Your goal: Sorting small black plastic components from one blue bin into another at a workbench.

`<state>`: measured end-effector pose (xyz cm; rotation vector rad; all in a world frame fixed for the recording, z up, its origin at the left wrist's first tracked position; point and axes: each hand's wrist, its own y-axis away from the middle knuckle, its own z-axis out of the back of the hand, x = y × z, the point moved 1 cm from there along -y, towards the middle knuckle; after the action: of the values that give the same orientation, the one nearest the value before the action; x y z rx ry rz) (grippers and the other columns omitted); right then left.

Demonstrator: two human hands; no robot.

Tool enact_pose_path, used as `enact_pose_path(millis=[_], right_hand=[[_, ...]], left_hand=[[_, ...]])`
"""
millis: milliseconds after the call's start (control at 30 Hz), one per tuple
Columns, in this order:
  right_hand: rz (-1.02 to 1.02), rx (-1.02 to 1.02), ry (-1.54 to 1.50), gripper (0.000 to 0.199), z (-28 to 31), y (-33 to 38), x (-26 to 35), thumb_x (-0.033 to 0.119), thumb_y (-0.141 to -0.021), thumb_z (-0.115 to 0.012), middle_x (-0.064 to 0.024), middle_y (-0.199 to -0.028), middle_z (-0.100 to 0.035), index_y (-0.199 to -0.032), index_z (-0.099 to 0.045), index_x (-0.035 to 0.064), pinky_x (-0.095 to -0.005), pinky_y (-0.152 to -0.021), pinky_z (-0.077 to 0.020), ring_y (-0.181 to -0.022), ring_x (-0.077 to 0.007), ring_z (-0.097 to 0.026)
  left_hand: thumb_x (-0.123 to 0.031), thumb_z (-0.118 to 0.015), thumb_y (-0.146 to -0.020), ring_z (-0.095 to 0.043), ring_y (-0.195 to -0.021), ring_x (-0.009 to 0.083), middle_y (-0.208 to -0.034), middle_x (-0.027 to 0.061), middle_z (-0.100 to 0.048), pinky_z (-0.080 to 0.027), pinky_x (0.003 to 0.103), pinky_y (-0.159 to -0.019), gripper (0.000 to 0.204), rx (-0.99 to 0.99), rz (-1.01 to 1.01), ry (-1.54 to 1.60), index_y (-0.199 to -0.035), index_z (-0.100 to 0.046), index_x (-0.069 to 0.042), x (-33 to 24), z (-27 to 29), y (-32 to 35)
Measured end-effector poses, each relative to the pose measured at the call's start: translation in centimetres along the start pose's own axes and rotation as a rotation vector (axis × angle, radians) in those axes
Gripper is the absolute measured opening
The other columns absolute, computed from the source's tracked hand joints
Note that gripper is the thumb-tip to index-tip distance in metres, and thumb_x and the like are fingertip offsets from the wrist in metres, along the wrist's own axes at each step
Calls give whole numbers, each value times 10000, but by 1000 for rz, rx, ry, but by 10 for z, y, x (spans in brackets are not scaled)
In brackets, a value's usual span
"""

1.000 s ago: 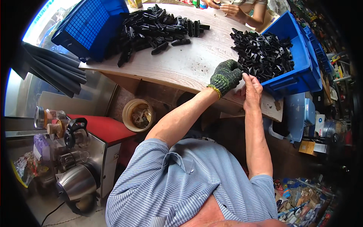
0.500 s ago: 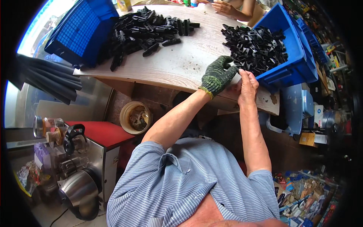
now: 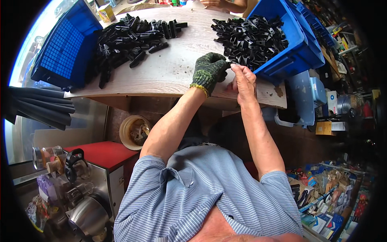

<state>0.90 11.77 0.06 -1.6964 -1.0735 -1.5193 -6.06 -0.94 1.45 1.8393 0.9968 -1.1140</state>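
Observation:
My left hand [image 3: 209, 70], in a green knit glove, is curled over the wooden table [image 3: 169, 76] just left of a blue bin [image 3: 282, 66]. It grips a small black plastic part [image 3: 225, 75]. My bare right hand [image 3: 243, 78] is right next to the glove, and its fingertips pinch the same part at the bin's near corner. The bin is heaped with black plastic parts [image 3: 252, 38]. A second pile of black parts [image 3: 129, 36] lies spread on the table's far left.
A blue crate [image 3: 64, 48] lies tipped at the table's left end. Black tubes [image 3: 40, 107] jut in at the left. A round bucket [image 3: 135, 131] and a red-topped machine [image 3: 100, 155] stand below the table. Another person's hand [image 3: 219, 3] rests at the far edge.
Both hands stay together at the bin's near corner. The view has shifted, so the table and bin now sit lower and larger in the picture.

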Motion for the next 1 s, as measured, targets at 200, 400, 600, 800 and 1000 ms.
enact_pose_path(millis=[200, 400, 600, 800, 1000], right_hand=[[23, -37, 67, 246, 2, -5, -2, 248, -893, -734, 34, -516, -455, -925, -626, 29, -253, -422, -403, -385, -57, -350], [-33, -103, 112, 191, -9, -1, 2, 192, -893, -719, 55, -536, -467, -880, -628, 25, -239, -419, -370, -390, -41, -344], [-168, -170, 95, 202, -11, 2, 8, 200, -872, -732, 31, -497, -448, -936, -618, 45, -298, -392, -491, -374, -89, -446], [-215, -134, 167, 207, -16, 5, 18, 219, -866, -741, 23, -515, -459, -952, -623, 71, -321, -392, -511, -385, -103, -481], [-200, -46, 499, 263, -27, -9, 21, 308, -888, -722, 6, -575, -511, -869, -638, 60, -283, -364, -444, -380, -97, -467]], left_hand=[[-141, -690, -828, -688, -903, 336, -945, 144, -719, -535, 394, -797, 238, -142, -591, -522, -1054, -686, -67, 21, -2, 12], [-96, -619, -890, -690, -825, 172, -988, 107, -725, -554, 299, -692, 262, 50, -184, -488, -1136, -670, -22, 9, 21, -8], [-24, -637, -885, -675, -808, 140, -1037, 91, -701, -546, 272, -672, 292, -136, -544, -472, -1176, -651, -38, 24, 36, 4], [35, -639, -829, -698, -949, 222, -1077, 138, -695, -549, 327, -817, 391, -186, -678, -698, -1209, -641, -56, 20, 42, 13], [-90, -686, -803, -688, -955, 298, -1090, 137, -696, -548, 398, -819, 393, -177, -730, -1039, -1195, -650, -97, 13, 33, 13]])
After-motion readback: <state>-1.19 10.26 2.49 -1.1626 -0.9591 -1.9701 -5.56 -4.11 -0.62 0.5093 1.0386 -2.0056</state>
